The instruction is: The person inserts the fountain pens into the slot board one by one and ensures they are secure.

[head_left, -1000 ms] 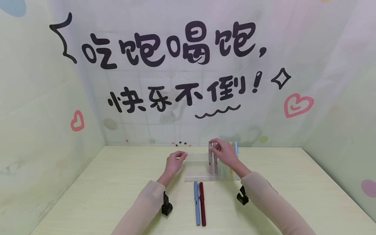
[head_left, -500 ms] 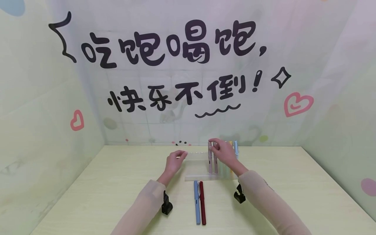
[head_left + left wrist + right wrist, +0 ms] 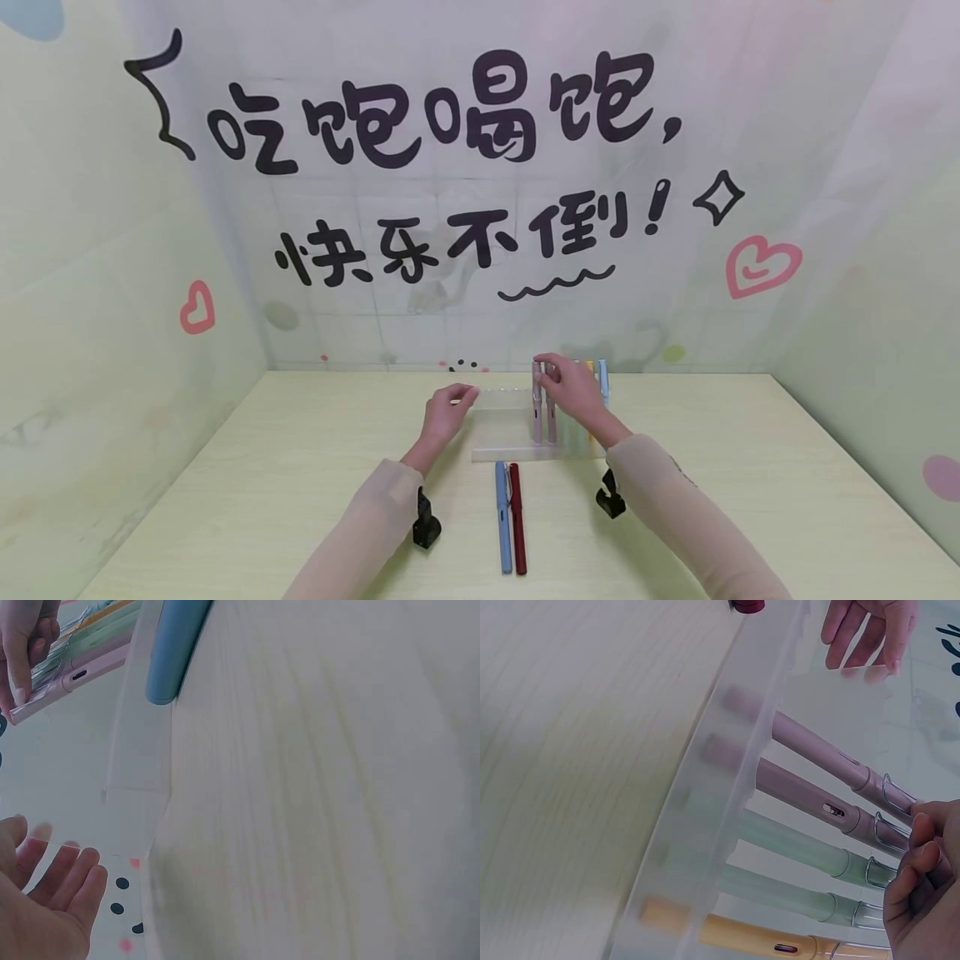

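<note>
A clear pen rack [image 3: 510, 455] stands near the back wall with several pens upright in it. My right hand [image 3: 579, 393] pinches the cap end of the leftmost purple pen [image 3: 537, 412]; its lower end sits in the rack base. Beside it is a second purple pen [image 3: 802, 791], followed by green pens [image 3: 791, 840] and a yellow pen [image 3: 761, 937] in the right wrist view. At the rack's left end my left hand [image 3: 446, 417] holds the edge of the clear panel between thumb and fingers. The left wrist view shows those fingers [image 3: 79, 881] behind the panel.
In front of the rack, a blue pen [image 3: 503, 521] and a dark red pen [image 3: 517, 521] lie side by side on the light wooden table [image 3: 240, 508]. A light blue pen [image 3: 603, 382] stands at the rack's right end. The printed back wall [image 3: 405, 333] rises close behind.
My right forearm has shifted slightly left, while its fingers stay at the purple pen's cap. The left hand and the two lying pens hold their places.
</note>
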`<state>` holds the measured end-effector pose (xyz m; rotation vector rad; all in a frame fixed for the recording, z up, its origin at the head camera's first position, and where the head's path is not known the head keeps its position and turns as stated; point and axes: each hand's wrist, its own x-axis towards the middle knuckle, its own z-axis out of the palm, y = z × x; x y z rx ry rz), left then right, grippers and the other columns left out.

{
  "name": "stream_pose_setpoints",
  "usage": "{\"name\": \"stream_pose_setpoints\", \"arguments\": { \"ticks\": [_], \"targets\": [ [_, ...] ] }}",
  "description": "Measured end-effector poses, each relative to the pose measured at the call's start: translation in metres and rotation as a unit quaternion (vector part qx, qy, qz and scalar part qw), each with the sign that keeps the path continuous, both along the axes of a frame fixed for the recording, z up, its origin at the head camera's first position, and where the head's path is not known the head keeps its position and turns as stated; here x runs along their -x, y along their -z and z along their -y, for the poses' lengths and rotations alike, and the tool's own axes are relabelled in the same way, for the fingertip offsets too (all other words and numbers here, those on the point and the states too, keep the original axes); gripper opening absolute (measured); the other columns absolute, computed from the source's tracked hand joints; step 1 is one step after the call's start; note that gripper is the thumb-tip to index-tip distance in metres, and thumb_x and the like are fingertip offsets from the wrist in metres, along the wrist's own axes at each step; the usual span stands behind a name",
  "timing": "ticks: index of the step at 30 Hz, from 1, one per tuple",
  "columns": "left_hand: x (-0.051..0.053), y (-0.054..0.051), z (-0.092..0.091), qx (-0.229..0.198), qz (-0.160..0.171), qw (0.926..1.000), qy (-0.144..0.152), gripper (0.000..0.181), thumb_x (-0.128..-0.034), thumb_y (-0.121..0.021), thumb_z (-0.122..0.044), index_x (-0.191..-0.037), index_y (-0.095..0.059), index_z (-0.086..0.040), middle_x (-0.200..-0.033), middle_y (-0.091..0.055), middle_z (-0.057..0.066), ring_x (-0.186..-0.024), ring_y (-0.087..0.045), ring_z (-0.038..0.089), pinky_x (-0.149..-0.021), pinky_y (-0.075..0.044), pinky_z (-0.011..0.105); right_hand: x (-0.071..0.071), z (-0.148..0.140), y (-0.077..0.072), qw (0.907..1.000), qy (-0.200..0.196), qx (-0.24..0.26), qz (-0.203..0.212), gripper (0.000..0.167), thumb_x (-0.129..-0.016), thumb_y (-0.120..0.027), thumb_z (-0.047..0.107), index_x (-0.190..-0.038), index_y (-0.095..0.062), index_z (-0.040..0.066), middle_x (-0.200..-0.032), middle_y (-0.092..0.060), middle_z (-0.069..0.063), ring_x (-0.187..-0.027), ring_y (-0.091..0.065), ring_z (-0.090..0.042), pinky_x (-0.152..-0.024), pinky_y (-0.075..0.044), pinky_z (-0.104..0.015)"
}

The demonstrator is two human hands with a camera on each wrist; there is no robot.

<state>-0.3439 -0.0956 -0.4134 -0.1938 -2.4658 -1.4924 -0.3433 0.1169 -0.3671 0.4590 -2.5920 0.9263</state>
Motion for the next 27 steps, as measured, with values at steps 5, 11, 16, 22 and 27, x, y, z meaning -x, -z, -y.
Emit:
{"name": "stream_pose_setpoints", "arguments": {
  "ticks": [5, 11, 16, 22, 27],
  "targets": [
    [-0.0003, 0.0001, -0.0002, 0.003, 0.004, 1.0000, 0.000, 0.028, -0.0883, -0.055, -0.025, -0.099, -0.064, -0.001, -0.092, -0.063, 0.011, -0.086, -0.059, 0.023, -0.076, -0.048, 0.034, 0.0008, 0.0012, -0.0004, 1.0000, 0.004, -0.003, 0.006, 0.028, -0.085, -0.059, 0.015, -0.112, -0.059, 0.009, -0.054, -0.044, 0.002, -0.044, -0.037, -0.013, -0.038, -0.030, -0.024],
    [-0.0006, -0.0001, -0.0003, 0.002, 0.006, 1.0000, -0.002, 0.028, -0.0883, -0.055, -0.025, -0.099, -0.064, -0.001, -0.093, -0.062, 0.011, -0.086, -0.059, 0.023, -0.076, -0.048, 0.034, 0.0013, 0.0024, -0.0005, 0.9998, 0.014, -0.013, 0.010, 0.029, -0.085, -0.059, 0.017, -0.113, -0.059, 0.011, -0.054, -0.044, 0.002, -0.044, -0.036, -0.013, -0.038, -0.028, -0.024],
    [-0.0013, -0.0007, 0.0002, 0.000, 0.003, 1.0000, -0.001, 0.028, -0.0885, -0.054, -0.024, -0.099, -0.064, 0.000, -0.093, -0.062, 0.011, -0.086, -0.059, 0.024, -0.076, -0.048, 0.034, 0.0021, 0.0026, -0.0005, 0.9998, 0.011, -0.014, 0.008, 0.029, -0.085, -0.060, 0.016, -0.113, -0.059, 0.010, -0.053, -0.043, 0.002, -0.043, -0.035, -0.013, -0.038, -0.028, -0.024],
    [-0.0015, -0.0010, 0.0005, -0.002, 0.003, 1.0000, 0.000, 0.027, -0.0884, -0.055, -0.023, -0.099, -0.063, 0.000, -0.092, -0.063, 0.011, -0.086, -0.059, 0.024, -0.075, -0.048, 0.034, 0.0032, 0.0014, 0.0000, 0.9999, 0.007, -0.001, 0.015, 0.033, -0.085, -0.059, 0.017, -0.117, -0.056, 0.009, -0.055, -0.045, 0.001, -0.044, -0.037, -0.013, -0.038, -0.031, -0.024],
    [-0.0017, -0.0018, 0.0000, -0.003, 0.001, 1.0000, 0.000, 0.027, -0.0882, -0.055, -0.023, -0.099, -0.064, 0.000, -0.091, -0.063, 0.011, -0.085, -0.059, 0.024, -0.075, -0.049, 0.034, 0.0015, -0.0024, -0.0010, 0.9998, 0.002, 0.018, -0.001, 0.029, -0.085, -0.058, 0.017, -0.114, -0.058, 0.010, -0.054, -0.046, 0.002, -0.043, -0.039, -0.012, -0.037, -0.034, -0.024]
  ]
}}
